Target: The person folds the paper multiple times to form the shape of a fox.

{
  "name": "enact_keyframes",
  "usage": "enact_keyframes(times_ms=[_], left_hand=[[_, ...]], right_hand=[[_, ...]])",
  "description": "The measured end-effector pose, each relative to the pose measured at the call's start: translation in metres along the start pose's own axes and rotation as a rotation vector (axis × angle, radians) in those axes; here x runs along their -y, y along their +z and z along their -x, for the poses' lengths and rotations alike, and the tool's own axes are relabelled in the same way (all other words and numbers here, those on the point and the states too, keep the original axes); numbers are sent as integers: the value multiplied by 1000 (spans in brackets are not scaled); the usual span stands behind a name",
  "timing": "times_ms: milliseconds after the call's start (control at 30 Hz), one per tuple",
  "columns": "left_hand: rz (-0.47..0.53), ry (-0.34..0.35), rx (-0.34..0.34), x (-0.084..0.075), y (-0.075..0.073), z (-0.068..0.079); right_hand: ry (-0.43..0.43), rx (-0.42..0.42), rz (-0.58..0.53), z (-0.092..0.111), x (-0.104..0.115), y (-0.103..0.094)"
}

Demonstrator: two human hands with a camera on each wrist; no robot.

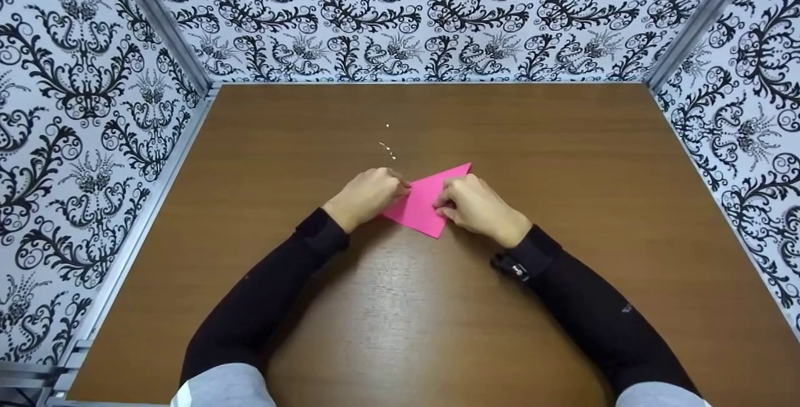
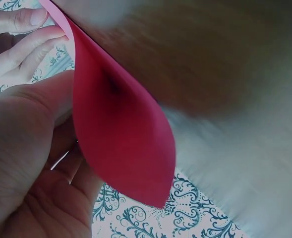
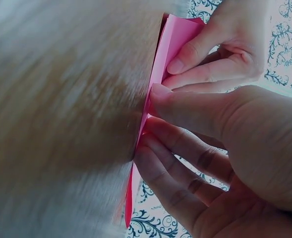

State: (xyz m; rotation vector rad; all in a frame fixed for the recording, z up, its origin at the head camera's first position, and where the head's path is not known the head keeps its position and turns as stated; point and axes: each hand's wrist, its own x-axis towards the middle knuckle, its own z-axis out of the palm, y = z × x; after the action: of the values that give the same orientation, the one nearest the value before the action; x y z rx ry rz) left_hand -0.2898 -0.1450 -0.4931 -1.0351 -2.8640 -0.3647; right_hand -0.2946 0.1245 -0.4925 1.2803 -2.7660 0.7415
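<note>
A folded sheet of pink paper [image 1: 420, 204] lies low at the table's middle, between my two hands. My left hand [image 1: 373, 194] grips its left side; in the left wrist view the thumb lies against the paper [image 2: 131, 144], with fingers on the far side. There the paper's near end bulges apart like a pocket, narrowing to a point. On the right part, my right hand [image 1: 478, 207] holds the paper with curled fingers. In the right wrist view its thumb and fingertips touch the paper's edge [image 3: 158, 69]. Hands cover parts of the sheet.
The brown wooden table [image 1: 400, 332] spreads around the paper. Small pale specks [image 1: 387, 147] show on it just beyond the left hand. Patterned panels [image 1: 400, 19] in metal frames stand at the back and sides. A black device [image 1: 512, 268] sits at the right wrist.
</note>
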Motion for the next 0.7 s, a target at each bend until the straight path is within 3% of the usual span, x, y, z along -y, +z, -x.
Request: enact_keyframes(times_ms=[700], left_hand=[[-38, 37, -42, 8, -8, 35]], right_hand=[[11, -6, 2, 1, 1, 0]])
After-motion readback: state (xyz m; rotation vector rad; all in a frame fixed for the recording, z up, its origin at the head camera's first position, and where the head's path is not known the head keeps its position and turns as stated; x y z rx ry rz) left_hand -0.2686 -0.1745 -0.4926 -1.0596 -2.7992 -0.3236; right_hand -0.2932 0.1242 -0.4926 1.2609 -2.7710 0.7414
